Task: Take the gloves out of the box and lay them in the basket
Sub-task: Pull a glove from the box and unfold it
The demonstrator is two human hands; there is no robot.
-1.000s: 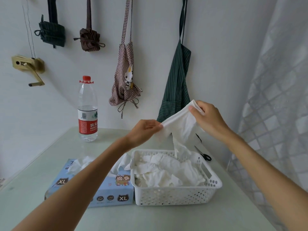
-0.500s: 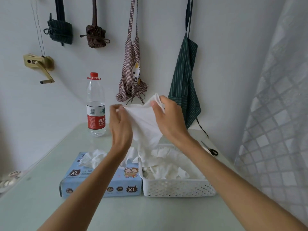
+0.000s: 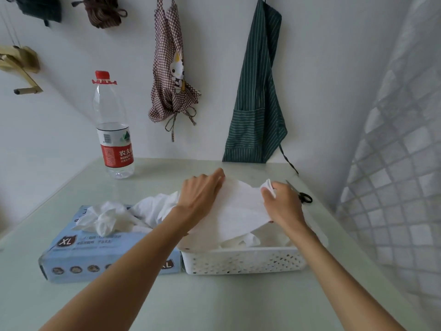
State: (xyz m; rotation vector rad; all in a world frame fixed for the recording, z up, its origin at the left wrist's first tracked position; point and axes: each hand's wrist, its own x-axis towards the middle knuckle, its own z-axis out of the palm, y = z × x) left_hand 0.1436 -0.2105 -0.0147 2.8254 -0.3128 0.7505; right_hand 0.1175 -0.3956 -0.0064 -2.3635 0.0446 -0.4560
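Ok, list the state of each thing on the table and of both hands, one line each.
glove: spread over the basket, held by both hands
basket: holds a pile of gloves
box: open, gloves bunched out of its top
bottle: upright, capped, water low
scissors: lying closed
left hand: holds glove's left edge
right hand: pinches glove's right edge
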